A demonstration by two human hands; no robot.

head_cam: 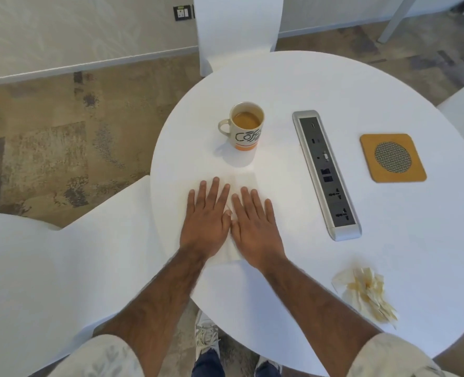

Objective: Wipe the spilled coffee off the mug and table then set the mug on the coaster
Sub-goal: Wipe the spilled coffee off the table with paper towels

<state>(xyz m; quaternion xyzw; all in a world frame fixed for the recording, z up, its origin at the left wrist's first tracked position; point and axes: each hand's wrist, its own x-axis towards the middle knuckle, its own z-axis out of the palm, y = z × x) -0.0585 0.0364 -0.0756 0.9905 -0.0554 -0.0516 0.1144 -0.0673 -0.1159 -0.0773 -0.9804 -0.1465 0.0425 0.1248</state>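
Note:
A cream mug [245, 129] with black lettering and an orange band stands upright on the round white table [320, 85], holding milky coffee. Its handle points left. In front of it a white paper napkin [243, 180] lies flat on the table. My left hand [207, 221] and my right hand [255, 227] press flat on the napkin side by side, fingers spread, thumbs touching. An orange square coaster [369, 148] with a round mesh centre lies far right, beyond the power strip.
A long silver power strip [326, 172] is set in the table between mug and coaster. A crumpled, coffee-stained napkin [366, 295] lies near the front right edge. White chairs stand at the left [62, 268], at the back [236, 28] and at the right.

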